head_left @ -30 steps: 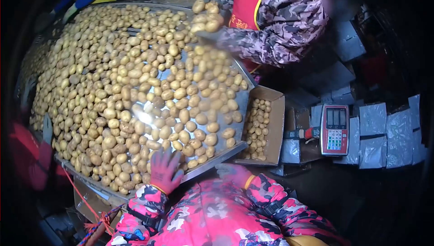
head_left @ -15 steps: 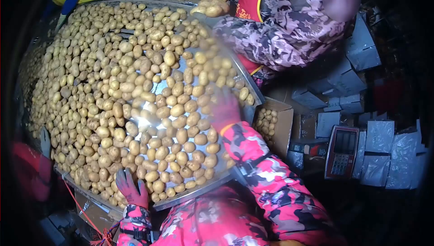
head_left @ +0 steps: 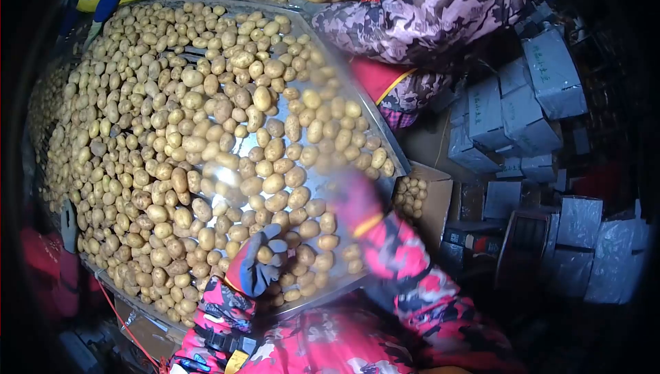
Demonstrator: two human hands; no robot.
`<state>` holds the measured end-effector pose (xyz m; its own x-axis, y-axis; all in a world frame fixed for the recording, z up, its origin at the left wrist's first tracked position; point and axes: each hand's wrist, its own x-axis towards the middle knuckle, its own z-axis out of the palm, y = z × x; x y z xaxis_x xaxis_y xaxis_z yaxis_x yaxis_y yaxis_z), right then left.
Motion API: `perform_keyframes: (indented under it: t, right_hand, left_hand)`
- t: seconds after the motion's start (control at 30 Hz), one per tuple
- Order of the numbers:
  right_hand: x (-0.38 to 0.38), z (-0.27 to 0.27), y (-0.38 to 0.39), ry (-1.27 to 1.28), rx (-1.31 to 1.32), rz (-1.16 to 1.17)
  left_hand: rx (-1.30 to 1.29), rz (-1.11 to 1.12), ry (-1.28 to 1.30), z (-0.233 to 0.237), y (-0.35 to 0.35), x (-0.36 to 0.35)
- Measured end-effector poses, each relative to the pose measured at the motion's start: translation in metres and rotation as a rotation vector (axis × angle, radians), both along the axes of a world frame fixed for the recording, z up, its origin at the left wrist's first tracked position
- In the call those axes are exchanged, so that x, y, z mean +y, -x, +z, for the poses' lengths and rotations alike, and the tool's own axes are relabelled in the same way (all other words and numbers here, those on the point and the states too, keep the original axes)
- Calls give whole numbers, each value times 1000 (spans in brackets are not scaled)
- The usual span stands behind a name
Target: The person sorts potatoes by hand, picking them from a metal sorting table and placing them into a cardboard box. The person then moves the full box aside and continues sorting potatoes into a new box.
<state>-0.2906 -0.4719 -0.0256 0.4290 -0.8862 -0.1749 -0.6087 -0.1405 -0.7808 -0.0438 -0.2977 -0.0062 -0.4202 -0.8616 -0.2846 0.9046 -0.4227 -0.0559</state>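
Many potatoes cover a wide metal sorting table. My left hand, in a pink and grey work glove, is turned with its grey palm side up near the front edge. Its fingers curl round a small potato. Over the right part of the table, my right hand in a pink glove is smeared by a blur, so its fingers cannot be made out. Potatoes lie just left of it and below it.
A cardboard box of potatoes stands beyond the table's right edge. White cartons are stacked at the right, near a scale. Camouflage sleeves of a co-worker reach in at top right. Other gloved hands work at the left.
My left hand has moved right and up from the front edge, turned over and closed round a small potato. My right hand has come down and slightly right. The co-worker at top right has shifted.
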Motion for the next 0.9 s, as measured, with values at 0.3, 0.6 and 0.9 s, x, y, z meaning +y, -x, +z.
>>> perform_keyframes:
  t: [0.3,0.6,0.9]
  right_hand:
    - [-153,19,-42,257,783,254]
    - [-23,19,-85,401,-137,595]
    - [70,-9,-129,24,27,661]
  left_hand:
    - [-615,6,-45,15,-19,29]
    - [-1077,120,96,13,-8,10]
    - [-2507,-3,793,-15,-37,55]
